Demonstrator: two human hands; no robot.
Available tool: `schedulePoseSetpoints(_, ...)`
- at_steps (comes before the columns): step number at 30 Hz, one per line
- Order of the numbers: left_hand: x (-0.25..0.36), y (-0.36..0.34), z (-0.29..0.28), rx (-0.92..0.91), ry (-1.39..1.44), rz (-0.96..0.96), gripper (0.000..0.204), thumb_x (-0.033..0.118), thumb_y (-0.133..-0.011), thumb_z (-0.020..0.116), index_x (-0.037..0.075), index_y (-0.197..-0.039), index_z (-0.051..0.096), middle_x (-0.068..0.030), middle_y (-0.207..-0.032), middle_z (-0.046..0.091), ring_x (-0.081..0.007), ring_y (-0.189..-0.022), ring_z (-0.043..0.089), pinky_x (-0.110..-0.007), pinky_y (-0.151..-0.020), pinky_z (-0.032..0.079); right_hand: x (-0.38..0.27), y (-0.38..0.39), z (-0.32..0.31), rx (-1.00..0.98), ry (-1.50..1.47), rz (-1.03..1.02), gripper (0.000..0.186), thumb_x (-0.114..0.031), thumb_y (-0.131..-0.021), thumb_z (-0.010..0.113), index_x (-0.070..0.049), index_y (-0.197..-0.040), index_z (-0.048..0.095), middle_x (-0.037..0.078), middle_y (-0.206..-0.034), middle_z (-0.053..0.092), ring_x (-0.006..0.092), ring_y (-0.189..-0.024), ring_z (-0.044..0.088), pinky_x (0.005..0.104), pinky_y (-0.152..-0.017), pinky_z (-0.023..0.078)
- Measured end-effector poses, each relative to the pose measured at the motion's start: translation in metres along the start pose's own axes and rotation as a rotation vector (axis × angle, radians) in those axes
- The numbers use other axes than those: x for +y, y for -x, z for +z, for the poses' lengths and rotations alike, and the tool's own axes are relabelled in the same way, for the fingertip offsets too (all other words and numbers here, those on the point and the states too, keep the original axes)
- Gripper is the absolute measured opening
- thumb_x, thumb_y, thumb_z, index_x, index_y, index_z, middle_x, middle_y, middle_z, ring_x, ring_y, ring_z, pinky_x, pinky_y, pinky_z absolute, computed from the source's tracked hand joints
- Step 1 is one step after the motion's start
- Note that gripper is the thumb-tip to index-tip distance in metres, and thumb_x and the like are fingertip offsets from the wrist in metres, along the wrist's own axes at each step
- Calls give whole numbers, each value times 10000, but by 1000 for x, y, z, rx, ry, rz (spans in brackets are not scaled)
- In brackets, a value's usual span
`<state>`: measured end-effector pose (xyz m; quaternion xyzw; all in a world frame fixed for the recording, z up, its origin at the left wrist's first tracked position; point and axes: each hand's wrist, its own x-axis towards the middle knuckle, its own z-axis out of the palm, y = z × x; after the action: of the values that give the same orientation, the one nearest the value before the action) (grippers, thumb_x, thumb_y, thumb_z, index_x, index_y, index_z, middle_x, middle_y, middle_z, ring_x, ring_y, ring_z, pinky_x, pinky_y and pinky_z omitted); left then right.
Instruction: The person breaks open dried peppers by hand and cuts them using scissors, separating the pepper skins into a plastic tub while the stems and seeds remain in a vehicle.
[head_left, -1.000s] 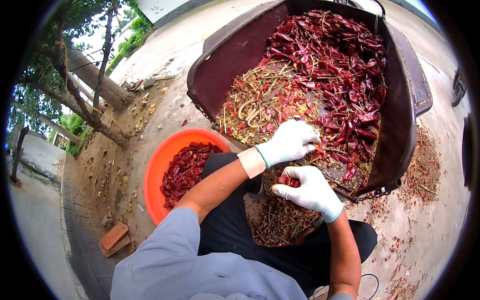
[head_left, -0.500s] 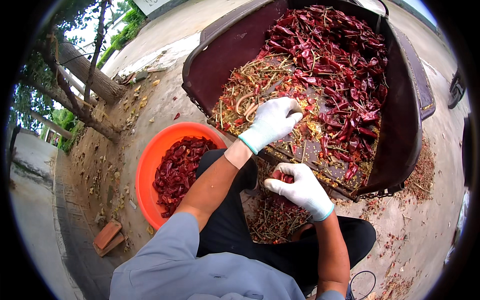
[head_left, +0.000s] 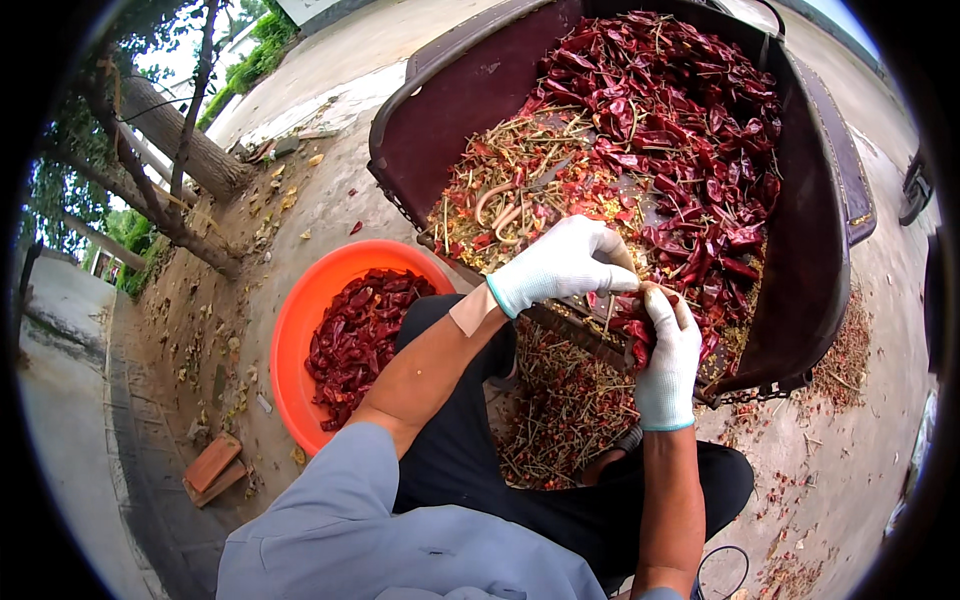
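My left hand [head_left: 565, 265], in a white knit glove, has thumb and forefinger pinched together at the tips of my right hand. What it pinches is too small to make out. My right hand [head_left: 668, 365], gloved alike, is closed around dried red chillies [head_left: 632, 328], which show beside its palm. Both hands are over the front edge of a dark maroon cart bed [head_left: 430, 100]. Inside the bed lies a large heap of dried red chillies [head_left: 660, 100], along with stems and yellow seeds. What looks like scissors with tan loop handles [head_left: 508, 220] rests among the stems.
An orange basin [head_left: 290, 340] partly filled with red chillies stands left of my knee. A pile of stems and scraps [head_left: 560, 410] lies on the ground between my legs. Bricks [head_left: 213, 468] and tree trunks [head_left: 180, 135] are to the left. A chain [head_left: 755, 397] hangs along the cart's lower edge.
My right hand has risen from above the stem pile to the cart's edge, holding chillies. My left hand has shifted right and slightly down, so the fingertips of both hands now meet.
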<state>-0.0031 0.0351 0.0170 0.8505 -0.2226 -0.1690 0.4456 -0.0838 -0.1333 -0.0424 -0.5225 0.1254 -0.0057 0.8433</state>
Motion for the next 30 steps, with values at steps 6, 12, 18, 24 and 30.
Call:
schedulePoseSetpoints(6,-42,-26,3,283,-421,-9,232,235,-894,697,118,-1088,747,-43,-950,749,-222,-898,709,-365,-799,556,-7,1,-1,40,-135,68,164,-274,-975,630,-112,-990,647,-34,-783,617,61,-587,520,203,-495,373)
schedulePoseSetpoints(12,-59,-47,26,204,-935,55,142,241,-863,678,174,-970,745,-59,-950,683,-282,-949,668,-424,-807,539,-15,6,-2,49,-112,122,166,-286,-970,627,-125,-932,636,-27,-763,617,53,-549,483,213,-471,354)
schedulePoseSetpoints(18,-50,-30,9,474,-774,65,127,230,-855,655,161,-912,745,-56,-892,697,-267,-892,690,-419,-769,544,-16,6,-9,-16,-17,160,209,-239,-982,601,-42,-1012,666,-6,-772,623,54,-532,479,210,-440,342)
schedulePoseSetpoints(24,-26,-7,4,335,-308,-133,273,288,-861,698,78,-1023,761,-102,-892,759,-207,-813,730,-336,-760,551,-9,1,-2,-90,-92,84,328,-121,-965,623,11,-1264,591,45,-986,654,81,-750,609,230,-616,521)
schedulePoseSetpoints(30,-16,27,27,284,-299,-21,310,298,-848,704,46,-1025,743,-142,-915,746,-247,-861,733,-356,-799,564,7,0,11,-135,82,-115,301,-127,-961,667,12,-1227,654,22,-995,659,54,-815,597,217,-696,512)
